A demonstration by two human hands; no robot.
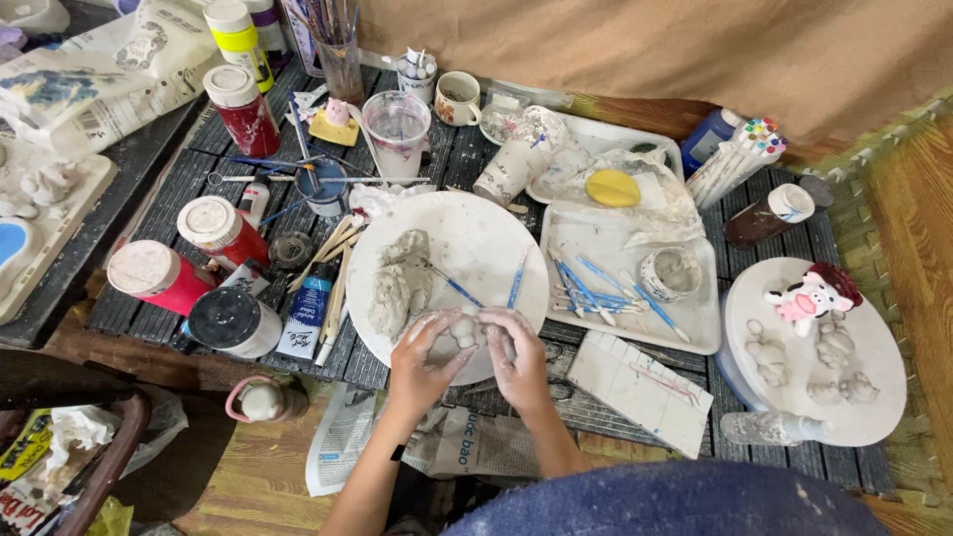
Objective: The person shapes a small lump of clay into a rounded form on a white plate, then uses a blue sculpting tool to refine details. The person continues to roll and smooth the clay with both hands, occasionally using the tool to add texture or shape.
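**Both hands pinching a small clay lump at near edge of round board**

Far left: red paint jars with white lids, a dark-lidded jar, a blue paint tube, wooden sticks lying on the dark slatted tabletop.

Centre: round white board with a bigger grey clay mass on its left half, lumpy, rough surface, shape hard to read. Blue-handled tools lie on the board.

Left hand curled around a small pale grey clay lump, fingers closed on its left side. Right hand closed on the lump's right side, fingers clay-smeared. Lump sits at the board's near edge, mostly covered by fingers; form not readable, only a rounded top shows.

Right: white tray with blue tools and a small clay-smeared cup, yellow sponge on a plastic sheet behind. Far right: second round board with small clay figures, a pink-and-white cow figurine. Bottom edge: blue clothing cuts off the forearms.
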